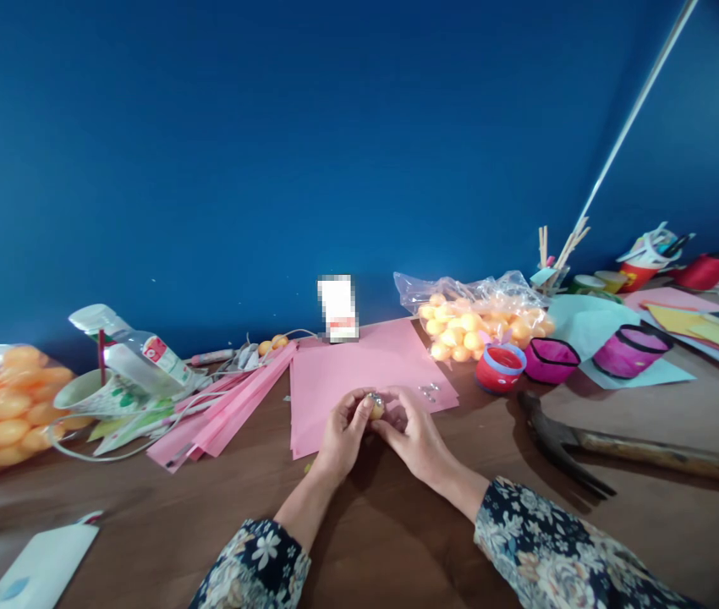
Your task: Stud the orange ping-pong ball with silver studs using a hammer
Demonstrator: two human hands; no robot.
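Between my two hands is a small yellowish ball (376,412) with a silvery piece on its top. My left hand (345,430) pinches it between thumb and fingers. My right hand (415,433) curls in from the other side, its thumb and fingertips against the ball; part of their contact is hidden. Both hands are just over the front edge of the pink paper sheets (365,368). A few tiny silvery bits (429,392) lie on the paper, right of my hands. What the silvery piece is, I cannot make out.
On the right are a claw hammer (639,444), a red cup (500,368), magenta holders (551,359) and a bag of orange balls (461,326). To the left are pink strips (226,410), a plastic bottle (156,355) and another ball bag (8,406). A blue wall (334,152) stands behind.
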